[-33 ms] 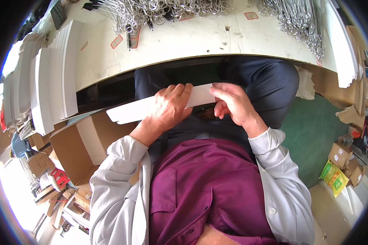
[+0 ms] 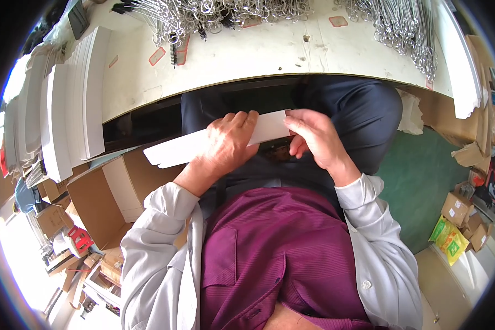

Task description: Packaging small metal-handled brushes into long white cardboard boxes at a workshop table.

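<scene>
The left hand (image 2: 229,138) grips the white carton (image 2: 175,149) near its middle, above the lap (image 2: 363,121). The right hand (image 2: 319,138) has its thumb on the right end; whether it pinches, I cannot tell.

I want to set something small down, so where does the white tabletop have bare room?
The tabletop's widest bare patch lies toward its near edge, between the white stack at left and the right wire bundle. A narrower gap, with a sticker, separates that bundle from the wire heap. The far side and left end are crowded.
</scene>
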`<control>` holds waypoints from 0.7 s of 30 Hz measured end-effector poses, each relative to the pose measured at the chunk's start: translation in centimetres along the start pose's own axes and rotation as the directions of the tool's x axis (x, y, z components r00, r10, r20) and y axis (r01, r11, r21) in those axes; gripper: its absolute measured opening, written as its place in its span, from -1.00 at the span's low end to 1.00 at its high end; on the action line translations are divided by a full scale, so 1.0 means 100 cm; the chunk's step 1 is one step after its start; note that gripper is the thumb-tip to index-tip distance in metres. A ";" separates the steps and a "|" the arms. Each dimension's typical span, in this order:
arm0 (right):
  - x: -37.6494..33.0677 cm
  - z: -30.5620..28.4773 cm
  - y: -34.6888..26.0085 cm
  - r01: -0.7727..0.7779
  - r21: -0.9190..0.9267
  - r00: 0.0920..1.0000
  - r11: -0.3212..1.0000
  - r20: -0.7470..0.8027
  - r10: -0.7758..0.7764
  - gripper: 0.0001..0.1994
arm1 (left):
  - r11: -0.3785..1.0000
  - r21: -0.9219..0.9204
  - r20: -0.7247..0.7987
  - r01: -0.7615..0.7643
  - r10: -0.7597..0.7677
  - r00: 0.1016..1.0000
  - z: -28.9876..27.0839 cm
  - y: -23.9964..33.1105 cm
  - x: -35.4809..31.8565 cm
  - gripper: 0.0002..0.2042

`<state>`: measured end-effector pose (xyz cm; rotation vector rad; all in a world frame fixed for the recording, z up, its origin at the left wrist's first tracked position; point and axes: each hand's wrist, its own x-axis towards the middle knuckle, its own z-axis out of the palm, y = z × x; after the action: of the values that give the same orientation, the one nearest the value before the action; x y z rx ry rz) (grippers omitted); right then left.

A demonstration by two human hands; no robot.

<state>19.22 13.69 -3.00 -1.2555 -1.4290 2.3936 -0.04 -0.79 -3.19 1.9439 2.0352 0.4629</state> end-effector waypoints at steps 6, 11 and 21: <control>-0.011 0.003 -0.022 0.445 -0.850 0.712 0.282 0.145 -0.687 -0.47 | 0.995 -0.056 0.025 0.079 -0.077 0.997 -0.007 -0.005 0.006 -0.42; 0.001 0.014 -0.009 0.552 -0.832 0.661 -0.060 0.481 -0.576 -0.40 | 0.991 -0.115 0.023 0.067 -0.065 0.998 -0.006 0.005 0.013 -0.46; 0.010 0.017 -0.002 0.572 -0.820 0.732 -0.002 0.511 -0.450 -0.38 | 0.984 -0.162 0.100 0.072 -0.057 0.993 -0.006 0.003 0.006 -0.47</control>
<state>17.33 13.06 -3.11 -0.3253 -2.9263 0.8356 -0.06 -0.15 -2.51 1.7639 1.9294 0.4972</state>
